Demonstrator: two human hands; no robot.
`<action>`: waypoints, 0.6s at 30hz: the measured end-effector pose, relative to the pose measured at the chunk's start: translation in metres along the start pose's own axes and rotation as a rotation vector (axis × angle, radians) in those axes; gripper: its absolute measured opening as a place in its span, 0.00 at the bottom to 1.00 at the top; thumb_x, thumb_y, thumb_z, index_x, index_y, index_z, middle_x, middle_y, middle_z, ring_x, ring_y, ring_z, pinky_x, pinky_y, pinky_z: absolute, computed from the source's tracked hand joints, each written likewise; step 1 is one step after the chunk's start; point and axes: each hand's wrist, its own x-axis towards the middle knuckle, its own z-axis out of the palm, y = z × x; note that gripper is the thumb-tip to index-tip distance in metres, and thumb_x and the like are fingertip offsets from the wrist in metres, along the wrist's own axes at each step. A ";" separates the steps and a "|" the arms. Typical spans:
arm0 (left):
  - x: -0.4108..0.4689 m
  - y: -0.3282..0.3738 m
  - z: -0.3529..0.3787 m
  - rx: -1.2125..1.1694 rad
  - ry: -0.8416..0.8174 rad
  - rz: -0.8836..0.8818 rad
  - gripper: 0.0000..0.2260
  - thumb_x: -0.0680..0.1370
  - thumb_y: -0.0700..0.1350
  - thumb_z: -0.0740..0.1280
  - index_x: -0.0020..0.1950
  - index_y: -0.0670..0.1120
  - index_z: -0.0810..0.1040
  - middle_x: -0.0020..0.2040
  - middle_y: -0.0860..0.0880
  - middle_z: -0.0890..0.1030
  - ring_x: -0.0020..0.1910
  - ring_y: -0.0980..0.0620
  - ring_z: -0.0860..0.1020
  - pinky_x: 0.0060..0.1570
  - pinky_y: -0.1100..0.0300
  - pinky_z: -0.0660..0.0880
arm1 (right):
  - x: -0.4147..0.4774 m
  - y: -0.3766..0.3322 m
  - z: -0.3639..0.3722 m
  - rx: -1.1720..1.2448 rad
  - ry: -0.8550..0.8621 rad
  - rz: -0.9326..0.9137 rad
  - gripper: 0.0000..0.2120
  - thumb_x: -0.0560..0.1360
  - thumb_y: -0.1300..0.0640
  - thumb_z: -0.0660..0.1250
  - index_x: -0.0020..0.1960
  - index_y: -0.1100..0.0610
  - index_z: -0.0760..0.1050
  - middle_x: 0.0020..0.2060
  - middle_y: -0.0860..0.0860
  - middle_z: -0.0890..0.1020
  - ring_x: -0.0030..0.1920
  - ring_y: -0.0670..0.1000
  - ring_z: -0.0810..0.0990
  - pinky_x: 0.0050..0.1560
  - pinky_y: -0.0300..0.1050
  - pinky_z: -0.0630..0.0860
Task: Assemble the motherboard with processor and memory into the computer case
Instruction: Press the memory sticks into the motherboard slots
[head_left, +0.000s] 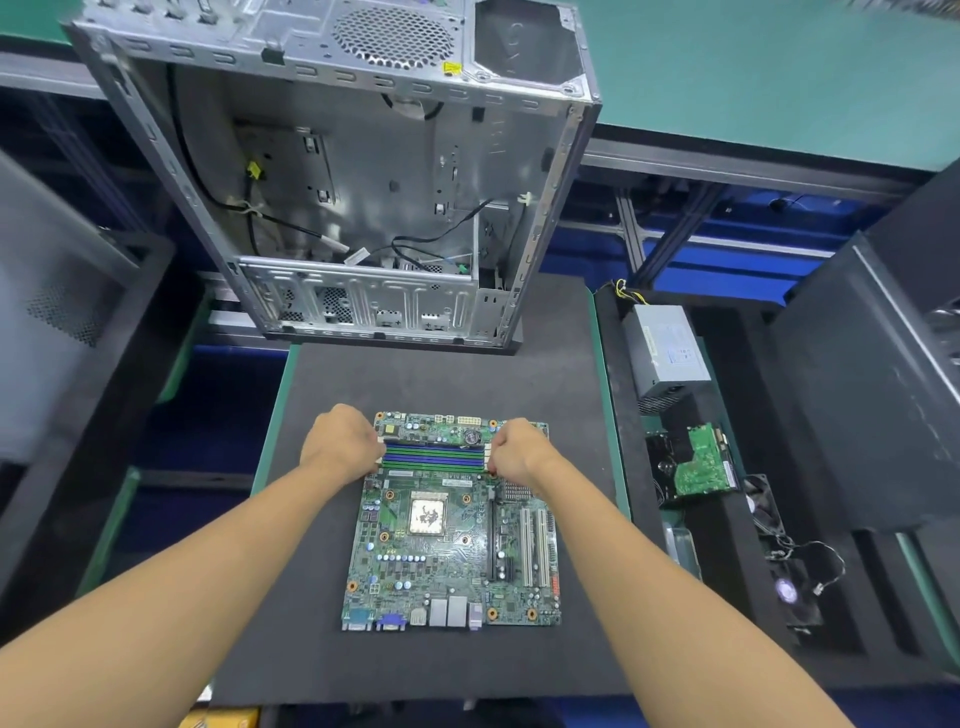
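Left hand (340, 441) and right hand (519, 449) (fingers (375, 448) curled, grip unclear) touch motherboard (447, 551) on black mat (311, 649).

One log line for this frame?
left hand at left end of memory slots | right hand at right end | motherboard on black mat | processor on board | computer case open, boardless

bare metal case (363, 171), matt dark mat (441, 379)

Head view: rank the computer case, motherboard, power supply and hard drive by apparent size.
1. computer case, largest
2. motherboard
3. power supply and hard drive: they look about equal, so I leave them unranked.
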 end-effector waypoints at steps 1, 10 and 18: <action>0.001 -0.002 0.001 0.016 0.002 -0.008 0.04 0.74 0.40 0.71 0.39 0.43 0.83 0.41 0.45 0.85 0.41 0.47 0.84 0.47 0.52 0.82 | 0.000 0.001 0.000 0.002 0.001 0.001 0.13 0.78 0.63 0.64 0.59 0.65 0.80 0.56 0.63 0.82 0.47 0.55 0.76 0.56 0.51 0.77; 0.016 -0.016 -0.006 -0.356 -0.210 -0.128 0.14 0.75 0.50 0.73 0.48 0.38 0.81 0.44 0.42 0.84 0.37 0.50 0.85 0.38 0.55 0.82 | 0.006 0.002 0.003 0.235 0.021 0.081 0.21 0.80 0.47 0.69 0.37 0.63 0.79 0.28 0.52 0.81 0.24 0.48 0.74 0.31 0.42 0.74; 0.024 0.008 -0.008 -0.097 -0.216 -0.177 0.14 0.76 0.48 0.73 0.48 0.36 0.79 0.36 0.43 0.85 0.33 0.50 0.85 0.37 0.53 0.83 | 0.012 -0.004 0.007 0.155 0.085 0.147 0.18 0.79 0.48 0.71 0.41 0.63 0.77 0.35 0.57 0.86 0.25 0.49 0.76 0.38 0.45 0.79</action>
